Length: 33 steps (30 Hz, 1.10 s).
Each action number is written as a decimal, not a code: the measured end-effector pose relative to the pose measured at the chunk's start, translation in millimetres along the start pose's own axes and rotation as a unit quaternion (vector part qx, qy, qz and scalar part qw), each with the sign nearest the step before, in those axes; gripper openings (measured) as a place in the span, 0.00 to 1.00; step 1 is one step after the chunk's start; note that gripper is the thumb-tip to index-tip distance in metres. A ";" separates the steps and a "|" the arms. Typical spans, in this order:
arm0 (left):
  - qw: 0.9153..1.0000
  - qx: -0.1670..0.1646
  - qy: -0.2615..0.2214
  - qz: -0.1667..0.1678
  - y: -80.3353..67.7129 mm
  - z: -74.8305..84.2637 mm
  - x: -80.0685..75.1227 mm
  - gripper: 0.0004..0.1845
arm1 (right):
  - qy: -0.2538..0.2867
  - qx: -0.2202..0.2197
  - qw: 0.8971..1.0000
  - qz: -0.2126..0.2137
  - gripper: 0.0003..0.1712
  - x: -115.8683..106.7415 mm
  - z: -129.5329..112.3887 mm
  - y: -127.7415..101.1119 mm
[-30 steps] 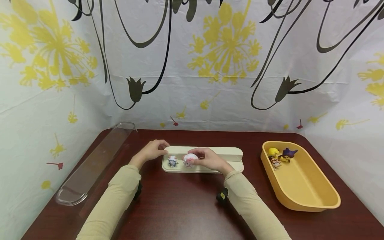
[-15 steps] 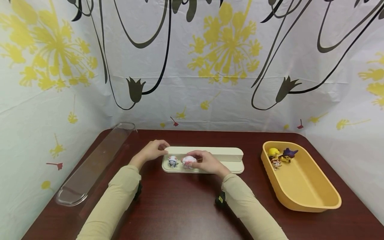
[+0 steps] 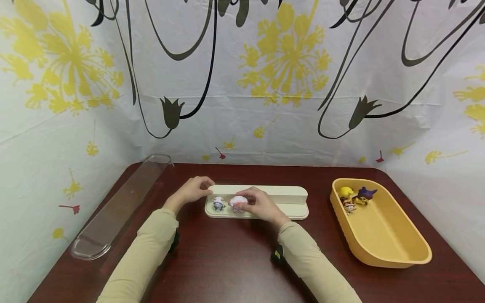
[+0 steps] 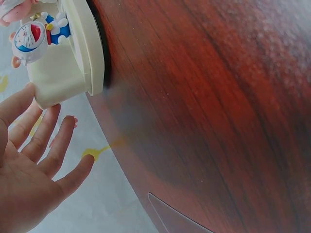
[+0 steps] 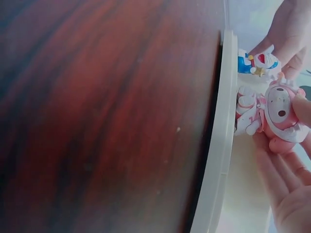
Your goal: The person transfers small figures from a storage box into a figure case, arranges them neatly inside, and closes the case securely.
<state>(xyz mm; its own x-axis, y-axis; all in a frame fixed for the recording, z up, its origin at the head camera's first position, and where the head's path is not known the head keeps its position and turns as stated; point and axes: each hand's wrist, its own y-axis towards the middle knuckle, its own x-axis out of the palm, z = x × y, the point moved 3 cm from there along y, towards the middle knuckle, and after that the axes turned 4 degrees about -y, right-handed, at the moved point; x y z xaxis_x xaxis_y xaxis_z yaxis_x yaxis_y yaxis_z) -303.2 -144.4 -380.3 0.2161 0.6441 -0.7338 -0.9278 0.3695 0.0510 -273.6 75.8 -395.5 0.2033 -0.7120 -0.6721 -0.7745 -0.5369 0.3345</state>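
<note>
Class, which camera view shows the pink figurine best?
The right wrist view: the pink figurine fills the frame, pinched by the right hand. The head view shows it small; the left wrist view only an edge.

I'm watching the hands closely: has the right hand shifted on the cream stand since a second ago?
Yes. The right hand has slid slightly left along the cream stand, keeping hold of the pink figurine.

pink figure (image 5: 272, 112) in right hand (image 5: 286, 179), cream stand (image 5: 218, 145)

Two arms in long pale khaki sleeves reaching to the wrists, bare left hand (image 3: 191, 191) and right hand (image 3: 261, 205), small dark wrist-worn devices under each cuff
</note>
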 end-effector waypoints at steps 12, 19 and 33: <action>1.000 -0.003 0.004 0.003 0.9 -0.9 -0.5 0.13 | -0.069 0.000 0.997 0.041 0.17 -1.3 -4.4 -0.7; 1.000 -0.005 0.003 0.004 0.7 -0.8 -0.6 0.13 | -0.085 0.005 0.995 0.055 0.16 -0.4 -5.8 0.2; 1.000 -0.011 0.001 0.000 0.6 -0.7 -0.2 0.13 | -0.077 -0.050 0.993 0.079 0.16 -0.3 -7.2 1.3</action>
<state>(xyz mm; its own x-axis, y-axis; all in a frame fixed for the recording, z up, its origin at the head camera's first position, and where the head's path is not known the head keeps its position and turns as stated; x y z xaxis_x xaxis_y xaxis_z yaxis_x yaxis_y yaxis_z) -304.0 -144.7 -380.6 0.2154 0.6421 -0.7358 -0.9342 0.3549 0.0362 -270.4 72.2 -390.1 -0.0157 -0.7176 -0.6963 -0.7245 -0.4717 0.5025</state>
